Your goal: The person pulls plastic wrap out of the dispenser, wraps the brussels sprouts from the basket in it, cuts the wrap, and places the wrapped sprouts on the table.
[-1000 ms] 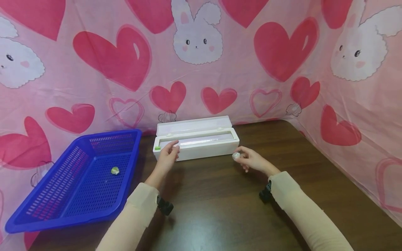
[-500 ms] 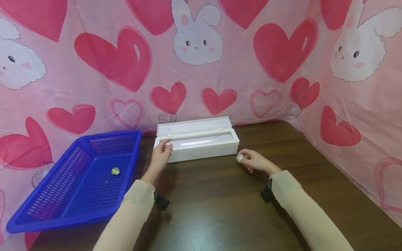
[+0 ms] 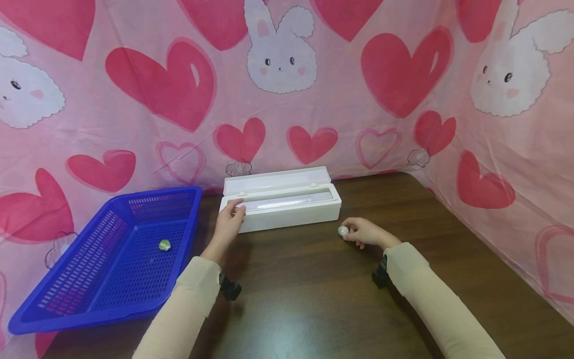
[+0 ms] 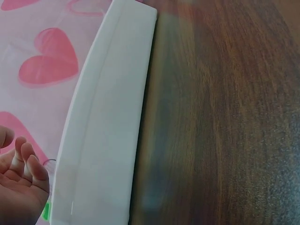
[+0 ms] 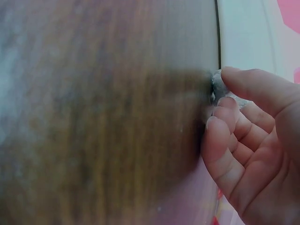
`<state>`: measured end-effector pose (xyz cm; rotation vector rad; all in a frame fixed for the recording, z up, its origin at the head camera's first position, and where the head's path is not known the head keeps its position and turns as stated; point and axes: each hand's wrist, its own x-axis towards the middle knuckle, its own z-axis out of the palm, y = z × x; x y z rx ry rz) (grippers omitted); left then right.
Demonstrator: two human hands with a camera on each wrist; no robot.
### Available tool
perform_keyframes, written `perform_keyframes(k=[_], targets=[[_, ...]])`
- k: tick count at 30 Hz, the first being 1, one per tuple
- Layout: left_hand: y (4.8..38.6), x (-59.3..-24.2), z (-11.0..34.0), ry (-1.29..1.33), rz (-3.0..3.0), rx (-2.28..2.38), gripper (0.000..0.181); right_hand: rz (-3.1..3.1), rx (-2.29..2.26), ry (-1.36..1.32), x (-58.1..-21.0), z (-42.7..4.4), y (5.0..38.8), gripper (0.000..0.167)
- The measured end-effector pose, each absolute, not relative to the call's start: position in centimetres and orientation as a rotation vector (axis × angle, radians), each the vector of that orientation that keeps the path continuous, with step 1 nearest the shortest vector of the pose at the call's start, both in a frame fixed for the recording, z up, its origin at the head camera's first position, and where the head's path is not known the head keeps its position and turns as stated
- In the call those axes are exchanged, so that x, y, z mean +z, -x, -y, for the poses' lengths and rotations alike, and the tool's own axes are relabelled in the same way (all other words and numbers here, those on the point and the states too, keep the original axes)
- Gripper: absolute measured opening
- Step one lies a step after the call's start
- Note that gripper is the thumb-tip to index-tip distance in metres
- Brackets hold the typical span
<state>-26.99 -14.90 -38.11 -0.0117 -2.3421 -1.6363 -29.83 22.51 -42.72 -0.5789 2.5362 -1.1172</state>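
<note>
Wrapped ball (image 3: pixel 343 231): Small, crinkled and apparently sheathed in clear film, it sits just off the dispenser's right end, at 4 o'clock from the box's middle; whether it touches wood cannot be told.
Right hand (image 3: pixel 365 233): Thumb and fingertips pinch the ball, the remaining fingers bent behind it.
Left hand (image 3: pixel 227 223): Half open and loosely bent at the box's left end, it shows nothing in its grasp; contact is unclear.
Pinch, judged: Light, even pressure likely suits the round shape best, since a hard squeeze could pop it loose or shift the film; a steady left hand could keep the box from sliding.
White dispenser (image 3: pixel 291 218): Its lid (image 3: pixel 278 180) stands raised at 12 o'clock over a glossy strip; a green tab (image 4: pixel 46 211) shows beside the left hand.
Blue basket (image 3: pixel 89 319): Well apart at 9 o'clock from the ball, it holds a green-and-white ball (image 3: pixel 164 245); its raised rim calls for clearance.
Tabletop (image 3: pixel 296 299): Broad wood at 6 o'clock, between the forearms, offers the easiest room; one edge slants away from 1 toward 4 o'clock.
Heart-print backdrop (image 3: pixel 280 124): Close behind the lid, it limits reach at 12 o'clock.
</note>
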Motion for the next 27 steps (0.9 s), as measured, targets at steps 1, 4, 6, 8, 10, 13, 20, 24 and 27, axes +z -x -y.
perform_keyframes(k=[1, 4, 6, 8, 10, 13, 20, 24, 27], targets=[[27.0, -38.1, 14.9, 0.012, 2.343, -1.637, 0.035, -2.538, -1.116, 0.58, -42.7, -22.5, 29.8, 0.031], [27.0, -38.1, 14.9, 0.0, 2.349, -1.634, 0.035, -2.546, -1.107, 0.571, -42.7, -22.5, 29.9, 0.031], [27.1, -38.0, 15.0, -0.01, 2.359, -1.626, 0.035, -2.549, -1.1, 0.569, -42.7, -22.5, 30.0, 0.032], [27.1, -37.9, 15.0, -0.018, 2.369, -1.616, 0.035, -2.554, -1.088, 0.567, -42.8, -22.6, 30.0, 0.035], [27.1, -37.8, 15.0, -0.017, 2.376, -1.611, 0.036, -2.564, -1.078, 0.549, -42.7, -22.6, 30.1, 0.037], [27.2, -37.6, 15.2, -0.019, 2.387, -1.601, 0.036, -2.576, -1.065, 0.537, -42.3, -22.8, 30.2, 0.039], [27.3, -37.1, 15.6, -0.032, 2.422, -1.558, 0.037, -2.583, -1.065, 0.532, -40.8, -23.3, 30.6, 0.042], [27.3, -36.7, 16.0, -0.036, 2.474, -1.488, 0.037, -2.608, -1.076, 0.532, -39.7, -23.2, 30.8, 0.044], [27.4, -36.5, 16.4, -0.043, 2.522, -1.417, 0.037, -2.641, -1.099, 0.524, -38.9, -23.0, 31.0, 0.044]])
